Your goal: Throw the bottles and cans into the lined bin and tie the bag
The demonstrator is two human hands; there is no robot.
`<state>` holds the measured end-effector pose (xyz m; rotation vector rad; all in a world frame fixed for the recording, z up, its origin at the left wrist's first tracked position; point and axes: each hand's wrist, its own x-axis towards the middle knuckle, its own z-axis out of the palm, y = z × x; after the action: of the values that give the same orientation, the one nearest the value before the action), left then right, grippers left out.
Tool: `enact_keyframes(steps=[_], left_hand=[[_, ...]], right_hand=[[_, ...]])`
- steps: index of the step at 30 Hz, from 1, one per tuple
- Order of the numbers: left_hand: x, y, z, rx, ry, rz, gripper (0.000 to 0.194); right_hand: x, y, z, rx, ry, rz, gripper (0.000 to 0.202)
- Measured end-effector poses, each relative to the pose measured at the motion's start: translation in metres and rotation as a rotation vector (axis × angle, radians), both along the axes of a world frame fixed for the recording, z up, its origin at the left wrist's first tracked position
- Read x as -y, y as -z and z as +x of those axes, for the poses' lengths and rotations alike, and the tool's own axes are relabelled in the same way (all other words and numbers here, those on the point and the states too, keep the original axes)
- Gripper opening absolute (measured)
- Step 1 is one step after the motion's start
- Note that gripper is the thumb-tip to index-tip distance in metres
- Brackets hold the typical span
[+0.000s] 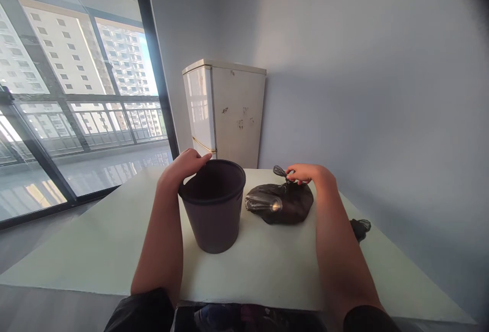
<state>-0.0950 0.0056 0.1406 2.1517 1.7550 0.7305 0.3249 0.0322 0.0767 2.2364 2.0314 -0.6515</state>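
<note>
A dark trash bin (214,225) stands upright on the pale table, tilted slightly if at all. My left hand (188,164) grips its rim at the far left, thumb on top and the other fingers hidden behind the edge. Right of the bin lies a full black garbage bag (294,204), its neck tied in a knot, with some light-coloured content showing through the thin plastic. My right hand (305,173) pinches the bag at the knot. The bag rests on the table, close beside the bin. The visible inside of the bin is dark.
Part of another black plastic bag (360,228) shows beyond my right forearm, near the table's right edge. The table (252,276) meets a grey wall on the right. An old white fridge (239,118) stands behind it, and glass sliding doors (84,92) are at left.
</note>
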Motion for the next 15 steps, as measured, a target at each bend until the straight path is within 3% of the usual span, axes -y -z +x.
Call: enact_keyframes(steps=[10,15], left_hand=[[0.001,0.001,0.000,0.015,0.006,0.001,0.048],[0.003,0.000,0.001,-0.009,-0.008,-0.039,0.050]], right_hand=[[0.041,-0.030,0.032,-0.044,0.062,0.173,0.052],[0.085,-0.042,0.061,-0.051,0.227,0.372,0.049]])
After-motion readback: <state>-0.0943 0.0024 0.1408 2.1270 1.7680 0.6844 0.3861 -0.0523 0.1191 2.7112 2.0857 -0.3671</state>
